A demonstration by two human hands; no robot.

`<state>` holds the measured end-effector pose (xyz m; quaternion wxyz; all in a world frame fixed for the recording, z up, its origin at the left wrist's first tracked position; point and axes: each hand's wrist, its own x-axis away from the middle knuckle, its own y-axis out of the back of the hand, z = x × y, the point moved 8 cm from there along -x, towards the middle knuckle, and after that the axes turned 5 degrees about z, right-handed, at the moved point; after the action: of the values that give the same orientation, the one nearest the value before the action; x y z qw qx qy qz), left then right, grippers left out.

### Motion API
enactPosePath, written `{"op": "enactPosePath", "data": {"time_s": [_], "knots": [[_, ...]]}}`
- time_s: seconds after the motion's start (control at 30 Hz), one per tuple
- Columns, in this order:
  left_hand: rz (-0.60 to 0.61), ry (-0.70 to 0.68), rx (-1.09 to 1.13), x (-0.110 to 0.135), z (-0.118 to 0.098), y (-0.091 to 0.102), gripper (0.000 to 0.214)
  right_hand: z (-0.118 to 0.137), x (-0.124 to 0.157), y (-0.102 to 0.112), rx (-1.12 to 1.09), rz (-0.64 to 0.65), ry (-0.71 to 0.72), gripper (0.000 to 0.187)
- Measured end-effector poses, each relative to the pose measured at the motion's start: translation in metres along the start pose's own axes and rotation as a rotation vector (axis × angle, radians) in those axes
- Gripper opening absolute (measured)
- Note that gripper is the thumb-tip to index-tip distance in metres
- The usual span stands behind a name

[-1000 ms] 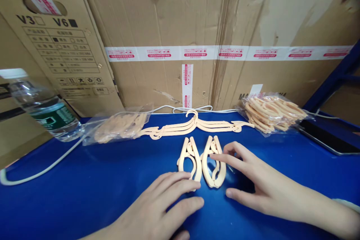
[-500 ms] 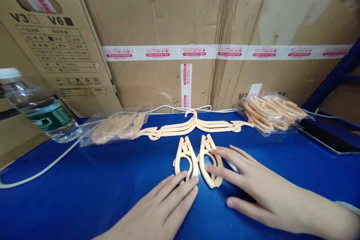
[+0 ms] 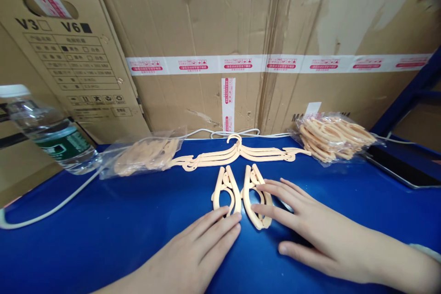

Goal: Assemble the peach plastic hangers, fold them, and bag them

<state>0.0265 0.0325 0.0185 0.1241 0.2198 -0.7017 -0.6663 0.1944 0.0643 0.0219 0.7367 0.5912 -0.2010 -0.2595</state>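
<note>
Two folded peach plastic hangers lie side by side on the blue table (image 3: 103, 229): the left folded hanger (image 3: 225, 188) and the right folded hanger (image 3: 254, 193). My left hand (image 3: 200, 252) lies flat with fingers stretched out, its fingertips touching the near end of the left folded hanger. My right hand (image 3: 310, 225) is spread open, its fingers resting on the right folded hanger. Behind them lie unfolded hangers (image 3: 237, 154) stacked flat.
A clear bag of folded hangers (image 3: 332, 137) sits at the back right, another bag (image 3: 144, 155) at the back left. A water bottle (image 3: 51, 133) lies at the far left beside a white cable (image 3: 51, 209). Cardboard boxes (image 3: 241, 32) wall the back. A dark tablet (image 3: 399, 167) lies right.
Both hands slid slightly left with the two folded hangers; my right fingers moved from the hanger's edge onto it, and my left fingers drew together.
</note>
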Motion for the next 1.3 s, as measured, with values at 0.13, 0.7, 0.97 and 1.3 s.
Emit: {"op": "enactPosePath", "data": {"time_s": [0.13,0.7,0.97,1.3], "knots": [[-0.001,0.021,0.021,-0.001,0.001,0.001,0.060,-0.003,0.000,-0.002,-0.005,0.008,-0.007,0.065],[0.019,0.022,0.012,-0.001,0.002,0.001,0.061,-0.004,0.000,-0.002,-0.044,0.011,-0.022,0.068],[-0.005,0.035,0.092,0.001,0.005,-0.005,0.065,-0.003,0.000,-0.001,-0.028,-0.009,-0.015,0.069],[-0.075,0.026,0.217,0.004,0.006,0.004,0.064,-0.006,-0.001,0.000,0.004,-0.034,0.012,0.064]]}}
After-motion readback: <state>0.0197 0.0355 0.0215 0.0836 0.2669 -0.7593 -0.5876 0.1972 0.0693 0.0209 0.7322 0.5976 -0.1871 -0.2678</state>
